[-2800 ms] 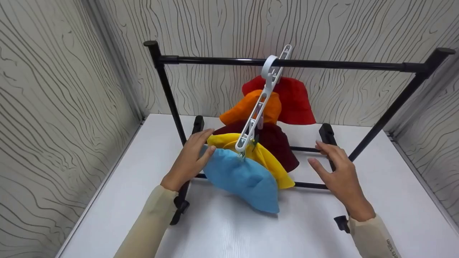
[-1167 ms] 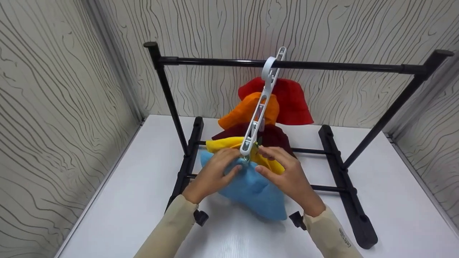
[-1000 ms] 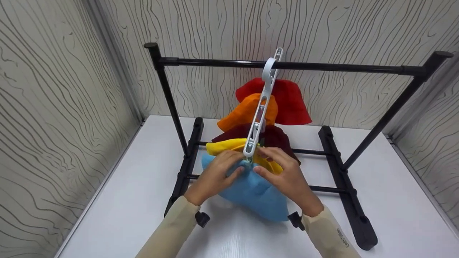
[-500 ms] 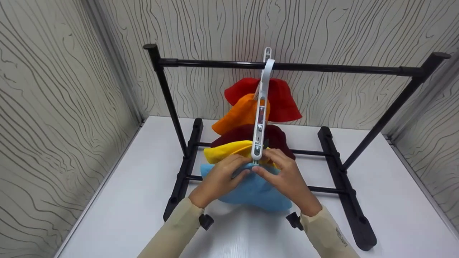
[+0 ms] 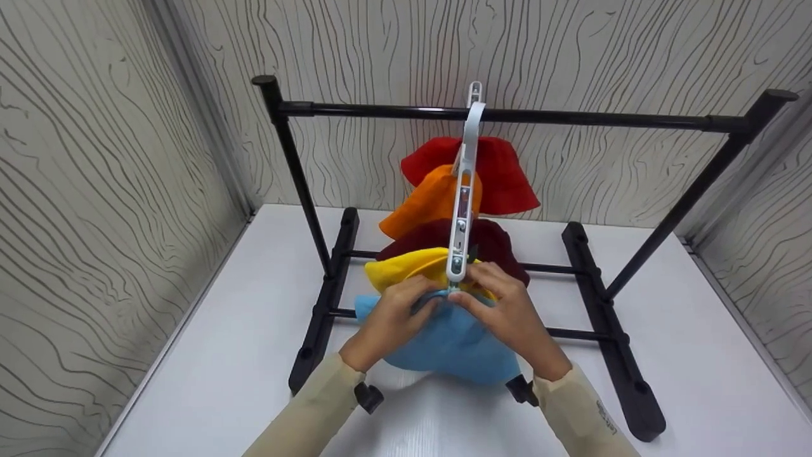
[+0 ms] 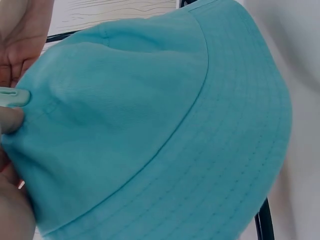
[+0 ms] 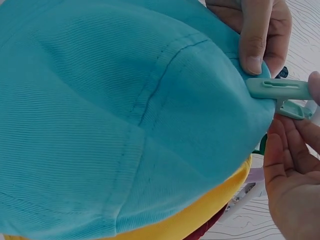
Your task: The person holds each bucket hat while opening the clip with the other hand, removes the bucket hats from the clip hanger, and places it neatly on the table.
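Note:
A light blue bucket hat [image 5: 457, 349] hangs at the near end of a white clip hanger [image 5: 470, 143]. My left hand [image 5: 390, 317] pinches the top of its crown, thumb on the outside. Right beside it, a pale green clothespin [image 7: 280, 89] bites the same crown edge. My right hand [image 5: 514, 317] pinches the clothespin's handles between thumb and fingers, as the right wrist view shows. Behind the blue hat hangs a yellow hat [image 5: 406, 263], partly covered by the hands. The left wrist view is mostly filled by the blue hat [image 6: 130, 100].
Dark red [image 5: 419, 238], orange [image 5: 425, 200] and red [image 5: 507, 178] hats hang further back on the hanger. A black rack [image 5: 602, 119] carries the hanger and stands on a white table [image 5: 216, 355]. Wood-patterned walls [image 5: 355, 44] close in the back and sides.
Both hands have come inward from the sides to the blue hat's crown and clothespin. The hanger has turned to point more straight toward me, and the back hats have swung left with it.

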Demonstrator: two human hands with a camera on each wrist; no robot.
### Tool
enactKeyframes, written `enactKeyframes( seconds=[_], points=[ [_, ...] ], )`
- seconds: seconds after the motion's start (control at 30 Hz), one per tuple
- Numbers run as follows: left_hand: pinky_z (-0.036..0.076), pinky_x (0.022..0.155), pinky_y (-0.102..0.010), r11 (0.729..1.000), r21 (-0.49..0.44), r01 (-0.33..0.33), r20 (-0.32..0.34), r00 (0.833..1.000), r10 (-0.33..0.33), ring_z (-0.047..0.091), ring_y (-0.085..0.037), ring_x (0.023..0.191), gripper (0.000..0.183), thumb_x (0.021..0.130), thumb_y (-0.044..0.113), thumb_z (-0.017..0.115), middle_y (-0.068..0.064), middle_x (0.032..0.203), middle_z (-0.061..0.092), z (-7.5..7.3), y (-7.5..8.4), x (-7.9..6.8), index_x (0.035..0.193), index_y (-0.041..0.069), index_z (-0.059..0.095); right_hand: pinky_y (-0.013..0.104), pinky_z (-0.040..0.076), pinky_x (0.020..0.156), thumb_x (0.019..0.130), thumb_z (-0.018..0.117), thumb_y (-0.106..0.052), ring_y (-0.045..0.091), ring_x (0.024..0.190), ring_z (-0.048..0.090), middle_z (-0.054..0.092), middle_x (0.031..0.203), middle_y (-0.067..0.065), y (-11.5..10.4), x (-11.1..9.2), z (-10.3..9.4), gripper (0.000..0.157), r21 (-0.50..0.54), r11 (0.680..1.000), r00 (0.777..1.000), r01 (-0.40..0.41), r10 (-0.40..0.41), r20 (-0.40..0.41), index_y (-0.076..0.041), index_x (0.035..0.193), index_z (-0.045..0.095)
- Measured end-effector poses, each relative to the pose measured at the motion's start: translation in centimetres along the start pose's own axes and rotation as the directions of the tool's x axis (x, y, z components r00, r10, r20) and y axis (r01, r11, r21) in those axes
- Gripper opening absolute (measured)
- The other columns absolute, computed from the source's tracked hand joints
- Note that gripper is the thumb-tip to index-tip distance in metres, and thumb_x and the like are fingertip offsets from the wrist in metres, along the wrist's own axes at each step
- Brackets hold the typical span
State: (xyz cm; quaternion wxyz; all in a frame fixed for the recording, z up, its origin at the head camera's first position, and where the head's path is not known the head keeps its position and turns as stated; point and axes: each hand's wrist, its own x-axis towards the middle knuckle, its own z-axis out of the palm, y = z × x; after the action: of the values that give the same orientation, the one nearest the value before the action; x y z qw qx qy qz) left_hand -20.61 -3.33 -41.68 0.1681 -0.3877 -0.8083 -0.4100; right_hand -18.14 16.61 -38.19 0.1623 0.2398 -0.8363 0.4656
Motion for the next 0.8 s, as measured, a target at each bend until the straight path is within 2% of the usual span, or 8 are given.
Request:
enactKeyframes(
  seconds=[0.13,0.4,0.6,0.8],
  points=[
    [0.050,0.097,-0.024,1.000,0.003,-0.009,-0.011,1.000,0.009,0.064,-0.013,0.101,0.020,0.092,0.011,0.064,-0.004,0.106,0.068,0.10,-0.04,0.07,0.111,0.007,0.064,0.030,0.054,0.092,0.083,0.072,-0.013,0.012,0.101,0.058,0.067,0.114,-0.004,-0.07,-0.02,-0.08,0.043,0.006,1.000,1.000,-0.004,0.004,0.001,-0.011,0.125,0.065],
    [0.050,0.095,-0.023,1.000,-0.004,-0.014,-0.014,1.000,0.014,0.064,-0.013,0.098,0.018,0.091,0.010,0.064,-0.004,0.103,0.068,0.16,0.01,0.14,0.109,0.007,0.064,0.016,0.050,0.089,0.083,0.072,-0.012,0.011,0.097,0.057,0.067,0.113,-0.004,0.05,-0.08,-0.20,0.043,0.016,1.000,1.000,0.014,-0.014,-0.015,-0.010,0.125,0.065],
    [0.052,0.091,-0.022,0.999,-0.006,-0.049,-0.036,0.998,0.049,0.064,-0.014,0.093,0.015,0.091,0.010,0.064,-0.004,0.098,0.068,0.29,-0.01,0.25,0.106,0.006,0.065,0.016,0.050,0.091,0.082,0.073,-0.010,0.011,0.098,0.059,0.067,0.113,-0.003,0.19,-0.06,-0.35,0.041,0.021,0.998,0.998,0.057,-0.057,-0.026,-0.008,0.123,0.066],
    [0.052,0.091,-0.022,0.999,0.000,-0.045,-0.027,0.999,0.045,0.065,-0.013,0.092,0.015,0.091,0.010,0.064,-0.004,0.098,0.068,0.34,-0.01,0.32,0.105,0.006,0.065,0.018,0.052,0.089,0.082,0.073,-0.008,0.011,0.097,0.059,0.068,0.112,-0.002,0.21,-0.07,-0.44,0.040,0.046,0.997,0.998,0.060,-0.059,-0.032,-0.006,0.122,0.066]
  ],
)
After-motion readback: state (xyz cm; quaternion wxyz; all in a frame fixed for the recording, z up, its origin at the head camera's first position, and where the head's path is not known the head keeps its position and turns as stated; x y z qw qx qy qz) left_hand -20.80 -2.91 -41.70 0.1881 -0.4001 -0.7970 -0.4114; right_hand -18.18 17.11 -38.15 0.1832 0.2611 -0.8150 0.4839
